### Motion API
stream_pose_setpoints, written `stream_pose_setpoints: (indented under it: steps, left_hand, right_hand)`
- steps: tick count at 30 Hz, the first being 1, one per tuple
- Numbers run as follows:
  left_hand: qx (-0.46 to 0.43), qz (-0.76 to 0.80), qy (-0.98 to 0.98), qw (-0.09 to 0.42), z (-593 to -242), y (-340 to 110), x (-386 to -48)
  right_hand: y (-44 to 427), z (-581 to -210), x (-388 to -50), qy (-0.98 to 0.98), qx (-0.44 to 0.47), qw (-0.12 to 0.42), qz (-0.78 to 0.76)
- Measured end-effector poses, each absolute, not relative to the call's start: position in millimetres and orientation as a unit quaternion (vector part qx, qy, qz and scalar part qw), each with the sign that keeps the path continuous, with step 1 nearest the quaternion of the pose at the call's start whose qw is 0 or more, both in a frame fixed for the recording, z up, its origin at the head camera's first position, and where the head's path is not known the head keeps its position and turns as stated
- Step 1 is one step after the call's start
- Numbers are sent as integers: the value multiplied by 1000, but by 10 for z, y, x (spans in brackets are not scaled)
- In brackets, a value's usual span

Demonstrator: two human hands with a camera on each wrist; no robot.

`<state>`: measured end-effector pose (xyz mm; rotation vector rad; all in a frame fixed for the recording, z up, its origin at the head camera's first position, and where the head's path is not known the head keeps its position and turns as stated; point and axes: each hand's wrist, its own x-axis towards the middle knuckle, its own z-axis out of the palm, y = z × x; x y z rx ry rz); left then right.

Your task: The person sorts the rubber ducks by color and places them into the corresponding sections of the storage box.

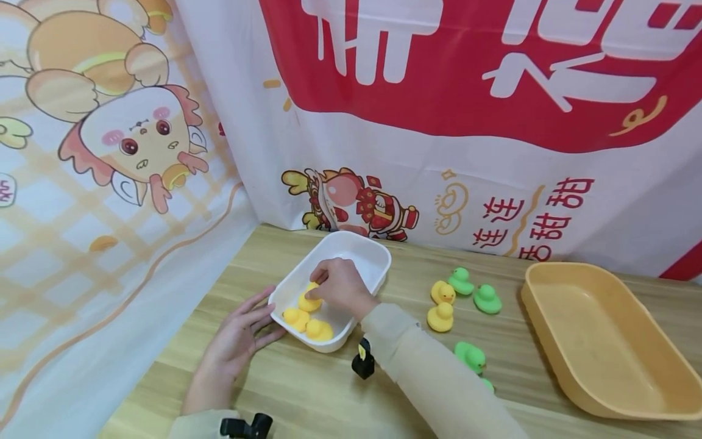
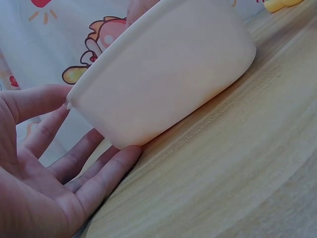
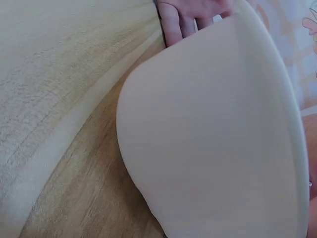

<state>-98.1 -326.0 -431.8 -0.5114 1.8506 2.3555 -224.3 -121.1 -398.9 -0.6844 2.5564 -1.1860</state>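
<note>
In the head view a white tray (image 1: 351,245) stands on the wooden table, with yellow ducks (image 1: 319,330) at its near end. The right hand (image 1: 341,286) reaches inside and pinches another yellow duck (image 1: 310,300) between thumb and fingers. Against the tray's left end rests the left hand (image 1: 239,339), its fingers extended. The left wrist view shows the left hand (image 2: 64,163) with its fingertips touching the tray's wall (image 2: 163,69). Seen from the right wrist, the tray's outer wall (image 3: 208,124) hides most of the right hand.
Right of the white tray lie two yellow ducks (image 1: 440,317) and several green ducks (image 1: 487,299). An orange-yellow tray (image 1: 609,335) stands at the right. Printed cloths (image 1: 439,146) hang behind and at the left of the table (image 1: 307,390).
</note>
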Motion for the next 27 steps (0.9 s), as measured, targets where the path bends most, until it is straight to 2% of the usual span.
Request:
stream_pose_setpoints:
  steps: [27]
  left_hand:
    - [-173, 770, 612, 51, -4304, -3245, -992]
  right_hand:
    - [-1159, -3992, -2286, 857, -214, 141, -446]
